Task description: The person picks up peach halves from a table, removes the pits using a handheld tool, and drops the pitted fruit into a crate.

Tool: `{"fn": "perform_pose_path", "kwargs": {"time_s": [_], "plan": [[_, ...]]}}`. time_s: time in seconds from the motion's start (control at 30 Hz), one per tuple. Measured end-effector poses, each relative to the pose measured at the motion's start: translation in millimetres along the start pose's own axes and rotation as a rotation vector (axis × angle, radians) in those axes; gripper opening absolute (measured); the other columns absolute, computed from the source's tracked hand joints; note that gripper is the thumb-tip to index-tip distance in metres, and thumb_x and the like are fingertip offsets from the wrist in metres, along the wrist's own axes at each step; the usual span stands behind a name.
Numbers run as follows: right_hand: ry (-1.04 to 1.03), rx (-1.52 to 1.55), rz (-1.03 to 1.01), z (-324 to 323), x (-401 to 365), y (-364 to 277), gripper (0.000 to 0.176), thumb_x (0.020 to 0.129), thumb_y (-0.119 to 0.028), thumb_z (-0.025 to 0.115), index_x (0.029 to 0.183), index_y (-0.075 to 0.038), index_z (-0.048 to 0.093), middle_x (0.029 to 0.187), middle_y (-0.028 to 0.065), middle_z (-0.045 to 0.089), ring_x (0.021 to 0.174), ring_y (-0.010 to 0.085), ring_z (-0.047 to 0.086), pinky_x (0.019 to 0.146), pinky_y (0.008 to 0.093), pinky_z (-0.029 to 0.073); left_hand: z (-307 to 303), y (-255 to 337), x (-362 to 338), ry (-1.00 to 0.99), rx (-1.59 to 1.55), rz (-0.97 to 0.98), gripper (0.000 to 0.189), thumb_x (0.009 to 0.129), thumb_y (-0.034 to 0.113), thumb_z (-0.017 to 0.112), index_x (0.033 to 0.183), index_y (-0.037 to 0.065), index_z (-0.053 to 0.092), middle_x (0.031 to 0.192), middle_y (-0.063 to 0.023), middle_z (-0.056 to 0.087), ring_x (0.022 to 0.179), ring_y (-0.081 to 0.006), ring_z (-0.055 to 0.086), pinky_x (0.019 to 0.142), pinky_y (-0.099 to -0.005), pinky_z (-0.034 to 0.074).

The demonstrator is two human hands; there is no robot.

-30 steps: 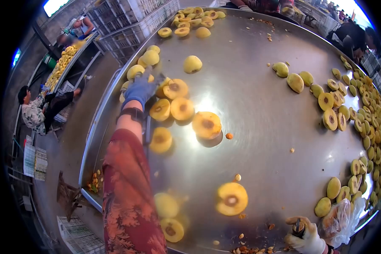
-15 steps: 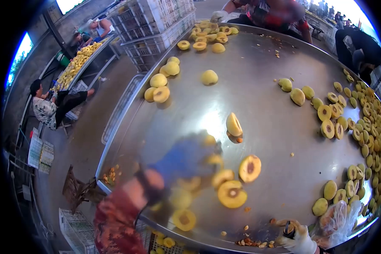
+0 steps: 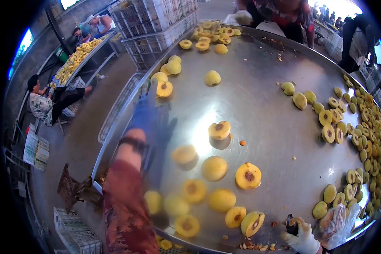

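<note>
My left hand [image 3: 144, 111], in a blue glove and blurred, reaches along the left rim of the metal table [image 3: 258, 114]. Its outstretched fingers are beside a peach half [image 3: 164, 89] and other yellow fruit; I see nothing held in it. In the foreground, several halves lie loose, among them one with its brown hollow facing up [image 3: 248, 175] and one tilted on its side [image 3: 252, 224]. My right hand [image 3: 304, 239], in a pale glove, is closed around a small black tool [image 3: 291, 224] at the near edge, close to scattered pit bits [image 3: 258, 246].
Many halves [image 3: 370, 139] are heaped along the right side. A clear plastic bag [image 3: 340, 222] lies by my right hand. Stacked crates [image 3: 150, 21] stand beyond the left rim. A person [image 3: 279, 17] is at the far edge; others work at another table on the left.
My left hand has swept from the near middle up to the left rim. The halves around its former place have shifted and spread out. My right hand stays at the near edge with the tool.
</note>
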State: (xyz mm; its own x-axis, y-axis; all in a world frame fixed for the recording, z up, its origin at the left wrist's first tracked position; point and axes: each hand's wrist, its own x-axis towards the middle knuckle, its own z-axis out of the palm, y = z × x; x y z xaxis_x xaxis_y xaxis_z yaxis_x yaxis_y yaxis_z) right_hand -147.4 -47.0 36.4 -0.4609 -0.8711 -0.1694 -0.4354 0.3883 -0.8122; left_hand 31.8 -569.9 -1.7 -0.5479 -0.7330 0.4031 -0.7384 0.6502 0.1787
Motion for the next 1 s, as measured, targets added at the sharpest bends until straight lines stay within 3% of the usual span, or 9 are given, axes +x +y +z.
{"fn": "perform_pose_path", "kwargs": {"time_s": [0.1,0.2,0.3,0.4,0.5,0.7,0.8,0.97,1.0], "plan": [[-0.128,-0.754,-0.56,-8.0,1.7,24.9,0.035,0.085,-0.019,0.067,0.112,0.001,0.057,0.089,0.02,0.064,0.077,0.0306,0.064,0.068,0.0387,0.052,17.8,3.3,35.9,-0.104,0.033,-0.151,0.089,0.074,0.04,0.078,0.149,0.018,0.033,0.156,-0.0192,0.022,0.143,-0.0393,0.023,0.115,-0.046,0.024],[-0.115,-0.153,0.053,-3.6,-0.7,10.7,0.036,0.084,-0.019,0.068,0.112,0.001,0.057,0.091,0.0205,0.064,0.078,0.0295,0.065,0.068,0.0378,0.052,27.6,20.8,51.1,-0.301,0.093,-0.294,0.087,0.075,0.044,0.076,0.149,0.026,0.033,0.158,-0.0151,0.018,0.144,-0.038,0.021,0.116,-0.0474,0.023],[-0.118,-0.1,0.191,-3.0,-0.7,5.9,0.036,0.084,-0.019,0.068,0.112,0.001,0.057,0.089,0.0197,0.064,0.076,0.0272,0.065,0.068,0.0372,0.053,40.2,16.2,49.7,-0.337,0.012,-0.256,0.074,0.076,0.033,0.072,0.143,0.023,0.043,0.154,-0.0167,0.027,0.141,-0.0398,0.027,0.113,-0.0486,0.027],[-0.168,-0.495,-0.34,-2.5,-5.2,38.1,0.036,0.083,-0.018,0.068,0.112,0.0,0.057,0.084,0.0174,0.064,0.071,0.0229,0.064,0.066,0.0358,0.053,41.3,9.8,28.1,-0.299,-0.236,-0.007,0.063,0.077,0.028,0.07,0.135,0.012,0.05,0.139,-0.02,0.043,0.126,-0.0363,0.045,0.105,-0.0415,0.037],[-0.091,-0.062,0.095,6.8,-2.9,11.3,0.034,0.082,-0.017,0.068,0.11,-0.002,0.058,0.08,0.0152,0.063,0.069,0.0194,0.062,0.064,0.0353,0.053,4.6,25.4,-24.8,-0.616,-0.678,0.049,0.055,0.084,0.019,0.068,0.135,0.006,0.051,0.136,-0.0158,0.052,0.121,-0.0273,0.053,0.106,-0.0375,0.038],[-0.184,0.053,0.54,0.8,12.9,-23.8,0.038,0.082,-0.019,0.068,0.113,-0.001,0.058,0.081,0.0153,0.065,0.071,0.0213,0.064,0.066,0.0354,0.053,-19.2,-16.1,11.0,-0.104,-0.448,-0.037,0.074,0.077,0.027,0.078,0.139,0.003,0.046,0.141,-0.0171,0.047,0.13,-0.0285,0.045,0.107,-0.0363,0.037],[-0.121,-0.1,0.043,5.1,5.8,1.7,0.042,0.082,-0.021,0.069,0.116,0.0,0.057,0.083,0.0167,0.065,0.072,0.0242,0.064,0.068,0.0363,0.053,28.0,-33.4,47.0,-0.058,-0.426,-0.239,0.094,0.071,0.032,0.082,0.147,0.005,0.033,0.144,-0.0184,0.042,0.135,-0.0322,0.04,0.111,-0.0377,0.033],[-0.065,0.03,0.193,4.4,2.1,5.3,0.042,0.082,-0.021,0.069,0.115,0.001,0.056,0.087,0.0189,0.066,0.074,0.0287,0.065,0.069,0.0375,0.053,66.9,-22.3,51.7,-0.058,-0.061,-0.36,0.105,0.066,0.042,0.083,0.151,0.019,0.027,0.149,-0.0157,0.038,0.14,-0.0329,0.031,0.115,-0.0387,0.026],[-0.06,0.031,0.223,4.1,0.2,6.6,0.042,0.082,-0.021,0.069,0.115,0.001,0.057,0.088,0.0191,0.066,0.075,0.0292,0.065,0.069,0.0374,0.053,67.8,-24.5,52.6,-0.011,0.004,-0.319,0.09,0.069,0.048,0.079,0.144,0.017,0.042,0.145,-0.0156,0.044,0.135,-0.0324,0.04,0.111,-0.0408,0.033]]}}
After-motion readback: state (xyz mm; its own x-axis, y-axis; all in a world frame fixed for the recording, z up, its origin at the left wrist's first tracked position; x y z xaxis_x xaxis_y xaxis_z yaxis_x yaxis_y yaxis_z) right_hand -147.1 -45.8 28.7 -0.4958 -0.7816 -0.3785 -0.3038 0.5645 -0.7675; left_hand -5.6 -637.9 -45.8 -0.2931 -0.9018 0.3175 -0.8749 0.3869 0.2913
